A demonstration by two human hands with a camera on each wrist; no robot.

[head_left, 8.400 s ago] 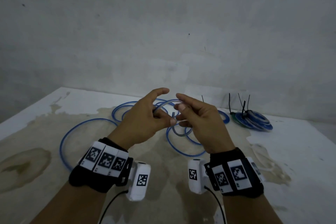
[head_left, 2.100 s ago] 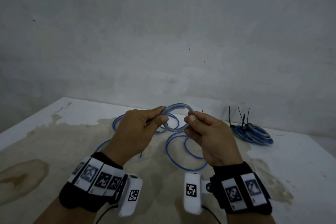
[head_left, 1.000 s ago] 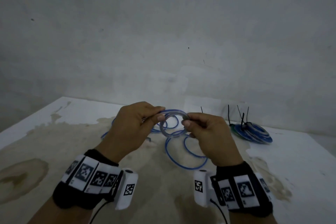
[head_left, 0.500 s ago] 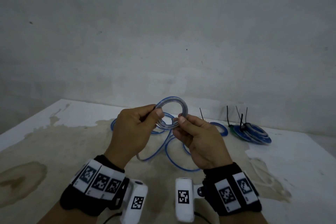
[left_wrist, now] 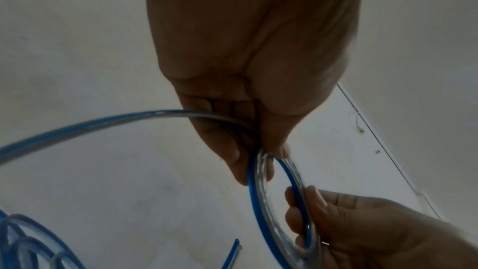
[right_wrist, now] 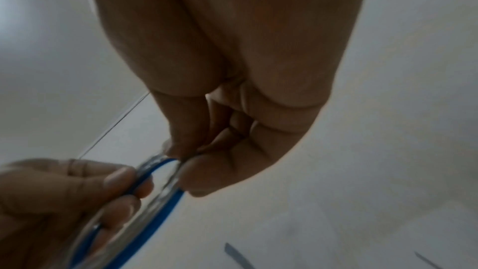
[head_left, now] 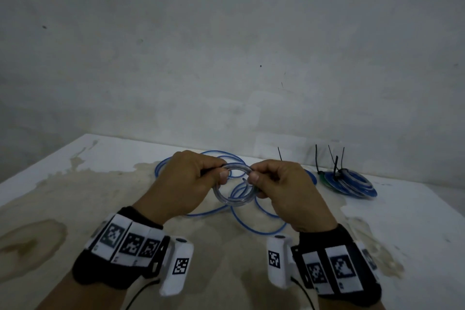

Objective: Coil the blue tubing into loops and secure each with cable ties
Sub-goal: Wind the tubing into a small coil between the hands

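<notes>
Two hands — left hand, right hand — pinch a small coil of blue tubing held between them | loose tubing trails below | keep turns stacked, pinch firm

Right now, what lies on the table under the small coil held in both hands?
Under the small coil, loose blue tubing sprawls in loops on the stained table. The left hand and right hand cover parts of it.
</notes>
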